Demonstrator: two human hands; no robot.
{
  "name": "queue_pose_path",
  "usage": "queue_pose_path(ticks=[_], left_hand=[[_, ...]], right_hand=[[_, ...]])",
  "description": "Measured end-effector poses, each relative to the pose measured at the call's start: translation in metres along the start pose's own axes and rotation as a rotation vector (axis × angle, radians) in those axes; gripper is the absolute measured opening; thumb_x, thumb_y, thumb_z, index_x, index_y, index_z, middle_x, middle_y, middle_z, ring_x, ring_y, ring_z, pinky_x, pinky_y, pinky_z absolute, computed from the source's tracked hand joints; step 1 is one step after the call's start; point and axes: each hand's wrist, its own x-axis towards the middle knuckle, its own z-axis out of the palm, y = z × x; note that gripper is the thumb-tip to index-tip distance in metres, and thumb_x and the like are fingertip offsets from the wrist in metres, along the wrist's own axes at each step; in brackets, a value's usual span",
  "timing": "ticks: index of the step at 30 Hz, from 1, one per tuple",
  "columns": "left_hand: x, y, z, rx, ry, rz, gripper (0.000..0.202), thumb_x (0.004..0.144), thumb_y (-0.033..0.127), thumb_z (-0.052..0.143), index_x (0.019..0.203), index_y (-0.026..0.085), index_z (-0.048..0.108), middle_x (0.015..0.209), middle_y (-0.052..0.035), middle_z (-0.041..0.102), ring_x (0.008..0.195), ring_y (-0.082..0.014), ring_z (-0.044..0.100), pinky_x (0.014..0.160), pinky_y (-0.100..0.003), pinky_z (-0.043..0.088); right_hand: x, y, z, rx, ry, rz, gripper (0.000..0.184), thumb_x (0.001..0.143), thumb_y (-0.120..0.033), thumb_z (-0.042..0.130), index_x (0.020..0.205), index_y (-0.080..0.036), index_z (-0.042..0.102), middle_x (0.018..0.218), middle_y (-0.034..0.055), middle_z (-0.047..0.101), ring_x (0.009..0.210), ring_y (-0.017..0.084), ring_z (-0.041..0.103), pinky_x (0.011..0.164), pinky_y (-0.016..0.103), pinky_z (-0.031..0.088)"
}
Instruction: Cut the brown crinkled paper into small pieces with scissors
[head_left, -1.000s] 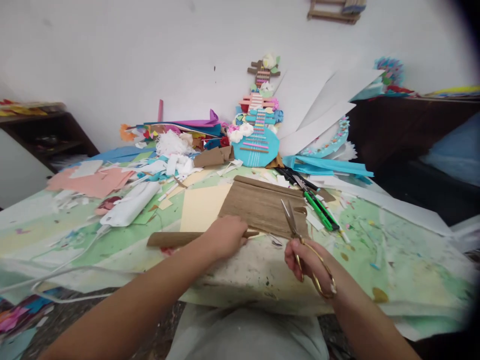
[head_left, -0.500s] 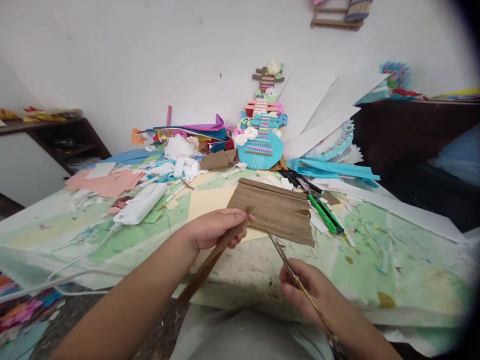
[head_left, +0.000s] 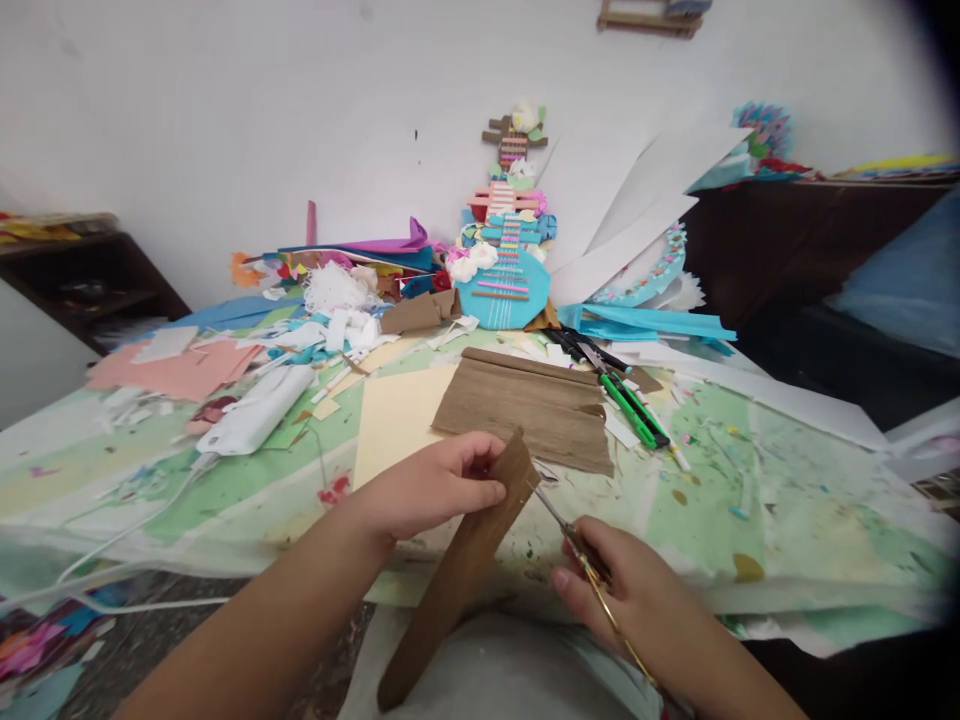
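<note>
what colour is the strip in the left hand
The strip is brown; the head view shows it best.

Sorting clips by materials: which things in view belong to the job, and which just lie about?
In the job: brown strip, in left hand; scissors, in right hand; brown sheet, probably.
Lying about: green cutter, pink paper, white corded device.

Wall [head_left: 262,110] and table [head_left: 817,500] softly, diffusely lit
The right-hand corners are darkened; outer edges are stretched and blurred; only faint shadows are cast.
</note>
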Motion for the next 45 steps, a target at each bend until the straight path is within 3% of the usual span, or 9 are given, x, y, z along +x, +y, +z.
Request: queue_pose_path(ticks=[3, 8, 14, 17, 19, 21, 27, 33, 45], left_hand=[[0.001, -0.002, -0.001, -0.015, -0.033, -0.002, 0.017, 0.067, 0.017, 0.052, 0.084, 0.016, 0.052, 0.082, -0.0019, 0.056, 0.076, -0.0145, 0.051, 0.068, -0.027, 0.038], [0.003, -0.005, 0.001, 0.069, 0.009, -0.018, 0.018, 0.065, 0.018, 0.056, 0.081, 0.017, 0.050, 0.075, -0.0003, 0.053, 0.071, -0.0132, 0.050, 0.062, -0.024, 0.038], [0.004, -0.013, -0.002, 0.148, 0.145, -0.004, 0.043, 0.061, 0.023, 0.061, 0.101, 0.021, 0.048, 0.081, -0.0004, 0.052, 0.076, -0.0150, 0.049, 0.067, -0.026, 0.039], [0.004, -0.013, -0.003, 0.084, 0.021, -0.046, 0.035, 0.064, 0.027, 0.059, 0.098, 0.019, 0.054, 0.087, -0.0025, 0.056, 0.079, -0.0165, 0.051, 0.068, -0.027, 0.039], [0.004, -0.013, -0.003, -0.057, -0.131, -0.103, 0.030, 0.068, 0.029, 0.057, 0.096, 0.018, 0.057, 0.087, -0.0033, 0.059, 0.078, -0.0162, 0.053, 0.068, -0.026, 0.039], [0.005, -0.017, -0.005, -0.207, -0.202, -0.162, 0.028, 0.069, 0.031, 0.056, 0.093, 0.016, 0.059, 0.083, -0.0038, 0.062, 0.073, -0.0150, 0.055, 0.065, -0.025, 0.040], [0.009, -0.025, -0.009, -0.292, -0.108, -0.155, 0.023, 0.067, 0.027, 0.059, 0.085, 0.013, 0.061, 0.080, -0.0052, 0.063, 0.068, -0.0141, 0.055, 0.061, -0.024, 0.040], [0.009, -0.016, -0.008, -0.114, 0.204, -0.088, 0.019, 0.063, 0.031, 0.061, 0.069, 0.013, 0.057, 0.064, 0.0006, 0.058, 0.057, -0.0115, 0.051, 0.054, -0.022, 0.036], [0.002, -0.009, -0.003, 0.251, 0.184, -0.107, 0.024, 0.068, 0.038, 0.053, 0.069, 0.015, 0.060, 0.063, 0.0006, 0.056, 0.057, -0.0129, 0.049, 0.050, -0.022, 0.034]], right_hand=[[0.001, -0.002, -0.002, 0.027, -0.032, -0.049, 0.019, 0.072, -0.036, 0.046, 0.064, -0.019, 0.040, 0.060, -0.0019, 0.047, 0.054, 0.011, 0.039, 0.050, 0.023, 0.028], [0.005, -0.003, -0.002, 0.049, -0.063, -0.075, 0.024, 0.071, -0.037, 0.047, 0.059, -0.019, 0.038, 0.054, -0.0037, 0.043, 0.051, 0.009, 0.036, 0.047, 0.022, 0.025], [0.009, 0.004, -0.004, 0.003, -0.054, -0.021, 0.030, 0.070, -0.043, 0.048, 0.055, -0.019, 0.038, 0.049, -0.0045, 0.040, 0.048, 0.009, 0.033, 0.044, 0.022, 0.021], [0.009, 0.008, -0.004, 0.011, -0.041, -0.028, 0.031, 0.071, -0.043, 0.046, 0.055, -0.019, 0.037, 0.050, -0.0046, 0.039, 0.048, 0.009, 0.033, 0.044, 0.022, 0.022], [0.011, 0.011, -0.004, 0.026, -0.035, -0.036, 0.032, 0.073, -0.044, 0.043, 0.055, -0.019, 0.036, 0.050, -0.0046, 0.037, 0.049, 0.009, 0.033, 0.045, 0.022, 0.023], [0.013, 0.013, -0.005, 0.025, -0.028, -0.034, 0.033, 0.074, -0.045, 0.041, 0.055, -0.019, 0.035, 0.051, -0.0044, 0.037, 0.049, 0.009, 0.033, 0.045, 0.022, 0.024], [0.012, 0.014, -0.012, -0.035, -0.082, -0.038, 0.033, 0.074, -0.048, 0.040, 0.059, -0.019, 0.039, 0.055, -0.0029, 0.041, 0.051, 0.010, 0.035, 0.046, 0.022, 0.025], [0.006, 0.009, -0.014, -0.104, -0.148, -0.036, 0.032, 0.074, -0.049, 0.041, 0.065, -0.019, 0.043, 0.063, -0.0006, 0.049, 0.056, 0.011, 0.041, 0.049, 0.023, 0.027], [0.015, 0.015, -0.013, -0.051, -0.195, -0.062, 0.041, 0.072, -0.056, 0.040, 0.058, -0.017, 0.039, 0.055, -0.0026, 0.043, 0.051, 0.009, 0.036, 0.046, 0.021, 0.023]])
